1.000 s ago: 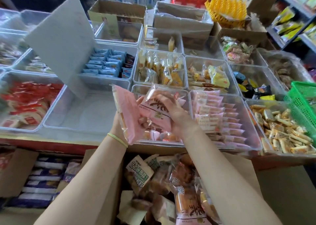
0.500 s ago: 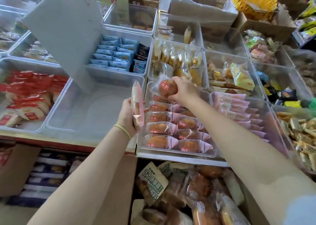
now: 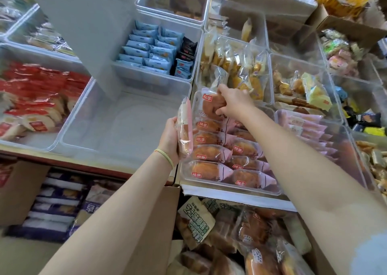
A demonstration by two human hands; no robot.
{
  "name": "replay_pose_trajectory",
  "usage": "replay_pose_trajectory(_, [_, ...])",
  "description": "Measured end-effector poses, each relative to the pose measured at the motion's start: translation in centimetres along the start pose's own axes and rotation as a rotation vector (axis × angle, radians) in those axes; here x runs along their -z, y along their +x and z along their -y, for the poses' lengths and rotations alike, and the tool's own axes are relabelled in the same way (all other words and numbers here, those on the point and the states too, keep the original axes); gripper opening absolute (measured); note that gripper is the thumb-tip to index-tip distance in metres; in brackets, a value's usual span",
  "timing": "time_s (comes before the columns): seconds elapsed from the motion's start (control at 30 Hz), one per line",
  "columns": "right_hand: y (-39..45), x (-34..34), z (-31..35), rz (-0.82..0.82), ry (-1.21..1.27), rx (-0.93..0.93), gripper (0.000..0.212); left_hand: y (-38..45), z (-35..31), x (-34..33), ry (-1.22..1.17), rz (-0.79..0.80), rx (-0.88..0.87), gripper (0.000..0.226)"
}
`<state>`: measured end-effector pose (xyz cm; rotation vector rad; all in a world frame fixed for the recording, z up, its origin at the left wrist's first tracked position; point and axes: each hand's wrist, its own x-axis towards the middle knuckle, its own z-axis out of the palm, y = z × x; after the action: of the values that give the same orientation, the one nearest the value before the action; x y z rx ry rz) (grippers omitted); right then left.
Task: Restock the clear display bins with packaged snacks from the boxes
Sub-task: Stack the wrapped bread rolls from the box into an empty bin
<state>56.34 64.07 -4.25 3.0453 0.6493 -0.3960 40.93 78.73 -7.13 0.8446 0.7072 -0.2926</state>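
A clear bin point(image 3: 209, 185) in front of me holds two rows of pink-wrapped bread packets point(image 3: 211, 153). My right hand point(image 3: 234, 103) reaches to the bin's far end and grips one such packet point(image 3: 210, 105) lying at the back of the left row. My left hand point(image 3: 170, 136) holds another pink packet point(image 3: 185, 126) on edge beside the bin's left wall. Below the counter an open cardboard box point(image 3: 163, 222) is filled with more bread packets point(image 3: 253, 230).
An empty clear bin point(image 3: 125, 126) lies left of the bread bin, with its raised grey lid point(image 3: 83, 27) behind. Around it stand bins of red packets point(image 3: 37, 99), blue packets point(image 3: 150, 50), yellow cakes point(image 3: 236, 65) and pink wafers point(image 3: 307, 128). Another box point(image 3: 56, 205) sits lower left.
My right hand carried a bread packet from the bin's front to its far end and set it down there. My view has shifted closer and lower. The left hand still holds its packet.
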Motion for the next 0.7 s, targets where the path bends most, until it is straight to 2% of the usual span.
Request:
replay_pose_trajectory(0.2, [-0.3,-1.2,0.8,0.03,-0.258,-0.088,0.075,-0.8,-0.2,-0.3,0.086,-0.001,0.011,0.041])
replay_pose_trajectory(0.27, [-1.5,-0.1,1.4,-0.1,-0.184,-0.114,0.079,-1.3,-0.5,-0.3,0.112,-0.003,0.007,0.035])
replay_pose_trajectory(0.33, [-3.8,1.0,1.8,-0.266,0.097,-0.11,0.064,-1.8,-0.9,-0.3,0.118,-0.017,-0.018,0.035])
replay_pose_trajectory(0.37, [-5.4,1.4,1.8,-0.256,0.355,-0.127,0.055,-2.0,-1.1,-0.3,0.131,-0.017,-0.043,0.033])
replay_pose_trajectory(0.43, [-9.2,2.2,2.4,-0.112,0.902,-0.202,0.058,-2.6,-1.4,-0.7,0.16,0.007,-0.112,0.027])
replay_pose_trajectory(0.47, [-10.9,2.4,2.5,-0.039,1.058,-0.238,0.066,-3.0,-1.6,-1.1,0.172,0.032,-0.147,0.025])
replay_pose_trajectory(0.53, [-14.2,2.5,2.3,0.024,1.181,-0.241,0.072,-4.1,-1.9,-2.6,0.21,0.096,-0.213,0.02])
replay_pose_trajectory(0.63, [-17.4,2.9,0.2,-0.062,1.342,-0.217,0.034,-6.1,-1.8,-5.8,0.318,0.177,-0.29,0.019])
replay_pose_trajectory(0.7, [-19.2,4.1,-1.6,-0.164,1.431,-0.25,0.023,-7.7,-1.4,-8.2,0.393,0.237,-0.32,0.024])
